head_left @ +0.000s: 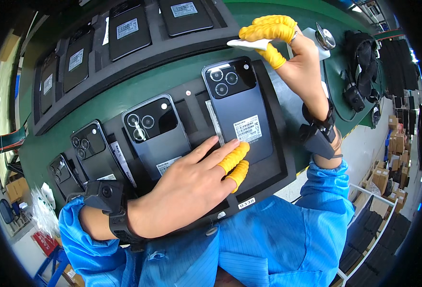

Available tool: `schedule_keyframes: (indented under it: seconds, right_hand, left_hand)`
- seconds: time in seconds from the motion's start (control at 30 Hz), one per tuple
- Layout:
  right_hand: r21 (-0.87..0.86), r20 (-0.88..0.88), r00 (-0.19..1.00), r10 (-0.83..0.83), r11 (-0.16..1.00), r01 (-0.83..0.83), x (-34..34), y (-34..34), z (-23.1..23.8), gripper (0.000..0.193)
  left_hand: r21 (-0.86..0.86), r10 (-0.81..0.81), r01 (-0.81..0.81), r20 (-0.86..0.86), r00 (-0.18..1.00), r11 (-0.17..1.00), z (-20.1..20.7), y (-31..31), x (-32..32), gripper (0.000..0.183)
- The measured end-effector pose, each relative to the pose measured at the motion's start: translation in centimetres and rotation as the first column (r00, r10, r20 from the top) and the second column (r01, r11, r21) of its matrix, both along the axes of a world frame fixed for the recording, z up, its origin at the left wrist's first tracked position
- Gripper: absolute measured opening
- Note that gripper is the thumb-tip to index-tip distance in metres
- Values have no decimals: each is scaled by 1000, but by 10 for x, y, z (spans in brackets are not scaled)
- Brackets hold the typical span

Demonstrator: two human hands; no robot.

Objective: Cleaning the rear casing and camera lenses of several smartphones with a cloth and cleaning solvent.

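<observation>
Several dark blue-grey smartphones lie back up in a black foam tray (pixel 281 162) in front of me. On the rightmost phone (pixel 242 103), a white label (pixel 248 129) sits below the camera block. My left hand (pixel 180 179) reaches across the tray with its fingers stretched out, and its yellow-cotted fingertips rest at that phone's lower left edge. Under the same hand, the neighbouring phone (pixel 156 117) is partly covered. Raised above the tray's far right corner, my right hand (pixel 297 57) pinches a folded white wiping cloth (pixel 247 45) between fingers and thumb, which wear yellow finger cots.
Beyond, a second black tray (pixel 139 62) holds more labelled phones on the green table (pixel 101 106). At the far right stand a white bottle with a metal top (pixel 324 38) and a black bag with cables (pixel 361 62). Crumpled clear plastic (pixel 43 210) lies at the left.
</observation>
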State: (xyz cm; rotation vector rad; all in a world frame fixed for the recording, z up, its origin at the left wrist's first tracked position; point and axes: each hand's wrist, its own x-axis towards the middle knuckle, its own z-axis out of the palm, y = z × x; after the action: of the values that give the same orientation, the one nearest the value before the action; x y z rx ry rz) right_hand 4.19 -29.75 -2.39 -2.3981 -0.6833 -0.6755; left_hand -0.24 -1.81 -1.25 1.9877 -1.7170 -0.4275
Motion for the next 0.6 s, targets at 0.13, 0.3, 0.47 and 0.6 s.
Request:
schedule_keyframes:
  seconds: [0.13,0.3,0.47,0.6]
  right_hand:
    - [89,23,999,38,995,-39,3,10,-1,24]
    - [-18,-16,978,210,977,-210,3,47,-8,17]
    - [-146,27,982,189,972,-184,7,55,-5,15]
    - [-185,36,993,111,977,-102,11,44,-2,12]
  left_hand:
    - [11,2,-1,-9,1000,1000,-1,-1,0,29]
    - [30,-15,15,-4,1000,999,1,-1,2,30]
    - [33,-10,11,-20,1000,999,3,-1,2,30]
    - [7,-1,1,0,1000,1000,2,-2,1,31]
